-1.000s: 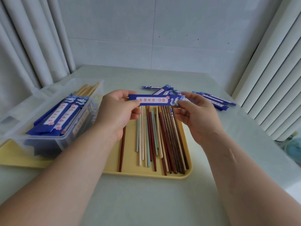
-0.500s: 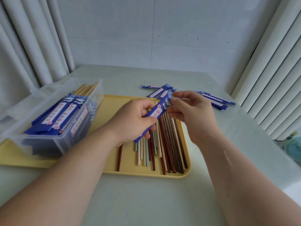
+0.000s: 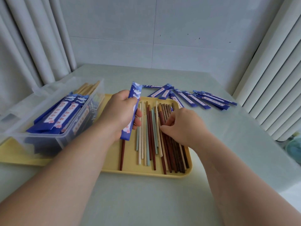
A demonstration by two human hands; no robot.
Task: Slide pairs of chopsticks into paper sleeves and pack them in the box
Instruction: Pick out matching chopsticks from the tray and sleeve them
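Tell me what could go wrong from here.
1. The right hand has its fingers on tightly packed brown chopsticks; it may lift a mismatched pair or too many.
2. The left hand grips the paper sleeve around its middle, which may crease it or squeeze its mouth shut.

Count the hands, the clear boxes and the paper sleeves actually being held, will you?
Hands: 2 (left hand, right hand)
Clear box: 1
Paper sleeve held, in the left hand: 1
Total: 4
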